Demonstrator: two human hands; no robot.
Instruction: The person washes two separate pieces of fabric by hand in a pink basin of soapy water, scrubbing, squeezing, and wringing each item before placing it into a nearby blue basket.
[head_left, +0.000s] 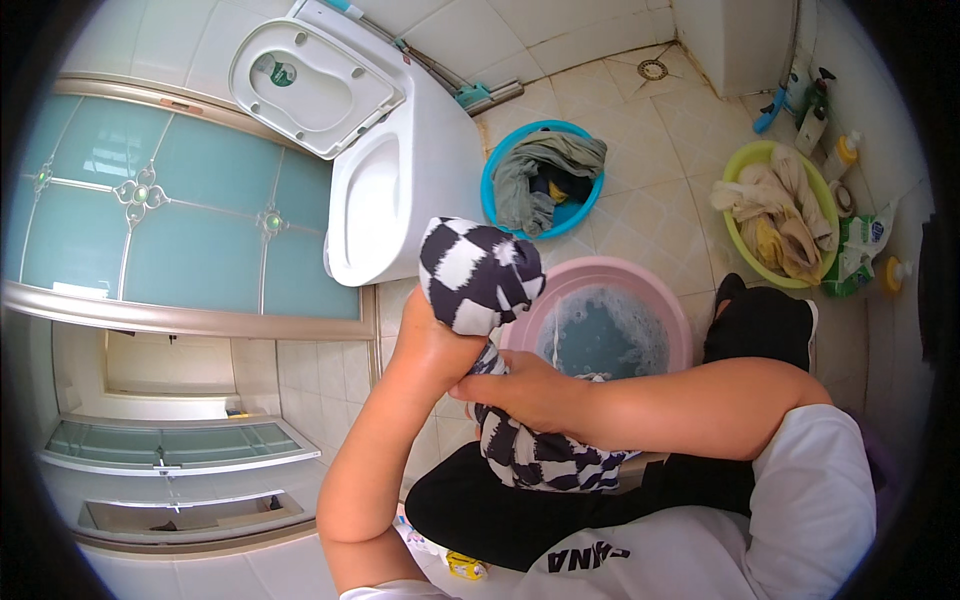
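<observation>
A black-and-white checkered cloth (483, 275) is bunched and twisted between my two hands, with its lower part (540, 455) hanging over my lap. My left hand (440, 335) grips the upper bunch, its fingers mostly hidden behind the fabric. Just below, my right hand (525, 388) is wrapped round the narrow twisted middle, thumb on top. Beyond my right forearm stands a pink basin (680, 320) of cloudy, sudsy water, partly covered by that arm and the cloth.
A blue basin (486, 195) with grey-green and dark clothes stands farther off. At the right, a green basin (830, 200) holds beige cloths beside several bottles (815, 120). A white toilet (440, 170) with raised lid and a glass-panelled door (190, 200) are at the left.
</observation>
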